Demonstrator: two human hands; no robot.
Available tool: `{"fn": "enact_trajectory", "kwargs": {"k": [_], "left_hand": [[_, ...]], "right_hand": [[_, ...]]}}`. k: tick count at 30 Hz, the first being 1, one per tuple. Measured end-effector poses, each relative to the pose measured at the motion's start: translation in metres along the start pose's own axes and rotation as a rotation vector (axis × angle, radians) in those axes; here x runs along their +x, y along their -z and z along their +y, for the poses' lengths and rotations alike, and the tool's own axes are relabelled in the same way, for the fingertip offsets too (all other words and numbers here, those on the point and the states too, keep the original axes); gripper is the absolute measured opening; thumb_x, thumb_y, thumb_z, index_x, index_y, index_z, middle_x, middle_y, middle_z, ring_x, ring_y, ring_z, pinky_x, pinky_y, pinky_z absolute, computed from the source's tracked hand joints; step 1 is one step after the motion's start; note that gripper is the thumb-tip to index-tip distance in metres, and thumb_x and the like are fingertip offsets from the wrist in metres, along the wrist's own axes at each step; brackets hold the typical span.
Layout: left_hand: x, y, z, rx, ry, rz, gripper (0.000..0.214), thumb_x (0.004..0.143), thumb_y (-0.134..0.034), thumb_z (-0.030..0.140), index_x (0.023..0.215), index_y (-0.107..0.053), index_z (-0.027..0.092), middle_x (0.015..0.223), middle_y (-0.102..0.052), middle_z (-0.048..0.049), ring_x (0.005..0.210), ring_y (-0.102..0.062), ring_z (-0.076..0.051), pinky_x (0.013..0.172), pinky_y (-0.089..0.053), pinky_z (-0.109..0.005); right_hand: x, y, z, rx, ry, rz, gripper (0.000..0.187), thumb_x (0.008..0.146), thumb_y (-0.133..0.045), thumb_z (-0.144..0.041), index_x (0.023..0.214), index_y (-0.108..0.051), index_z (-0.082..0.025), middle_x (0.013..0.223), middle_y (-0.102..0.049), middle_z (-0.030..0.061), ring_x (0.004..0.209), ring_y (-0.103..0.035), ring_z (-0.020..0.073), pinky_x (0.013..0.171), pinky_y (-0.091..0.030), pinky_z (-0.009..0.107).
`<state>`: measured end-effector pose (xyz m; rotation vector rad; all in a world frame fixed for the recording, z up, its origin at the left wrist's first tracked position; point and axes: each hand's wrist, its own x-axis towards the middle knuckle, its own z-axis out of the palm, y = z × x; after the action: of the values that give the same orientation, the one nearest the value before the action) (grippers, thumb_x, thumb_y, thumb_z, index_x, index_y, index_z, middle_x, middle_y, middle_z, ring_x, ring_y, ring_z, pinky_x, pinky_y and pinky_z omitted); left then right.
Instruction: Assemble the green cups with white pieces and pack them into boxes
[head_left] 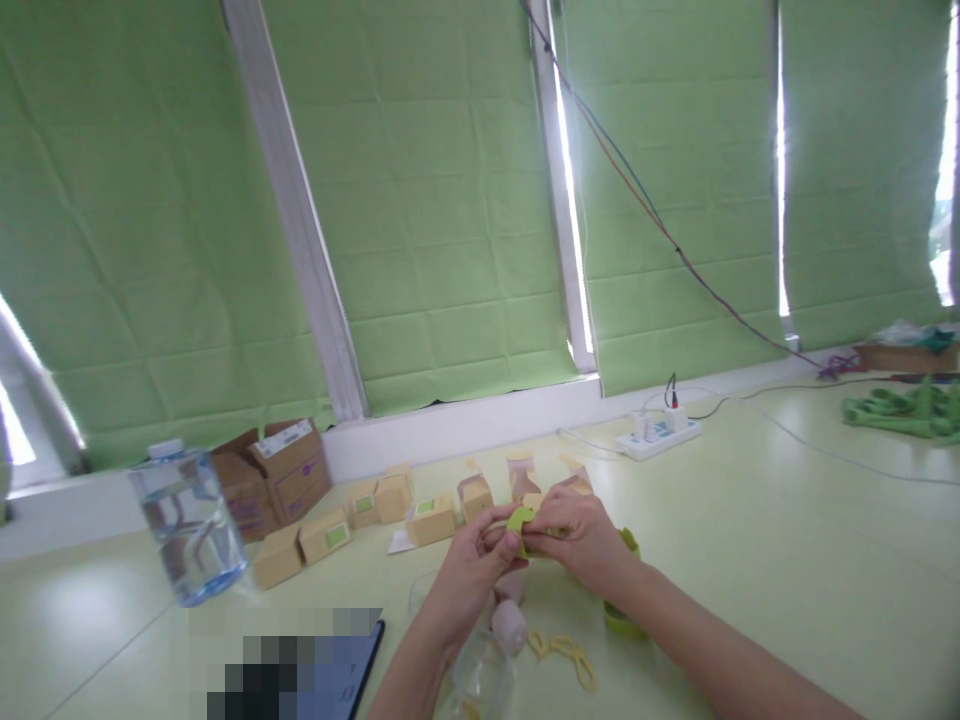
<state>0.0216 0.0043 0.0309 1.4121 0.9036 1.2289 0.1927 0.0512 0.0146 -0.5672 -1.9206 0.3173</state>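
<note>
My left hand and my right hand meet in front of me, fingers closed around a small yellow-green piece. It looks bent or curved; its exact kind is unclear. Below my hands lies a pale pinkish rounded item, partly over others like it. A clear plastic container sits near my left forearm. Several yellow loop-shaped pieces rest on the floor between my arms. Behind my right wrist, a larger yellow-green item is partly hidden by the arm.
Several small yellowish boxes stand in a row beyond my hands, some with raised flaps. On the left are a large water bottle, a brown carton and a tablet. A power strip lies by the wall.
</note>
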Motion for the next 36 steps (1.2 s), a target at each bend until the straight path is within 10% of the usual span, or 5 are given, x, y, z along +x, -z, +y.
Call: {"fn": "enact_trajectory", "kwargs": {"k": [11,21,36], "left_hand": [[0.002,0.002,0.001,-0.099,0.025,0.058,0.048,0.071,-0.078,0.051,0.097,-0.055,0.018,0.096,-0.073,-0.0082,0.087,-0.070,-0.020,0.076,-0.048,-0.028],[0.004,0.003,-0.005,0.000,0.029,-0.030,0.041,0.080,-0.067,0.056,0.088,-0.054,0.017,0.087,-0.070,-0.0053,0.079,-0.066,-0.017,0.070,-0.046,-0.026],[0.002,-0.002,0.003,0.579,-0.289,0.078,0.027,0.095,-0.045,0.044,0.086,-0.051,0.019,0.074,-0.058,-0.0002,0.069,-0.057,-0.015,0.068,-0.044,-0.028]], "right_hand": [[0.004,0.015,0.002,0.057,-0.066,0.140,0.019,0.088,-0.063,-0.036,0.095,-0.075,-0.023,0.087,-0.074,0.0055,0.074,-0.065,0.0177,0.068,-0.053,0.030],[0.004,0.013,0.000,-0.078,-0.054,-0.023,0.015,0.087,-0.059,-0.023,0.081,-0.072,-0.020,0.072,-0.067,0.0028,0.064,-0.060,0.0146,0.059,-0.044,0.024],[0.003,0.015,-0.001,-0.032,-0.068,-0.084,0.017,0.095,-0.047,-0.023,0.084,-0.060,-0.018,0.075,-0.064,0.0020,0.065,-0.056,0.0146,0.059,-0.038,0.024]]}}
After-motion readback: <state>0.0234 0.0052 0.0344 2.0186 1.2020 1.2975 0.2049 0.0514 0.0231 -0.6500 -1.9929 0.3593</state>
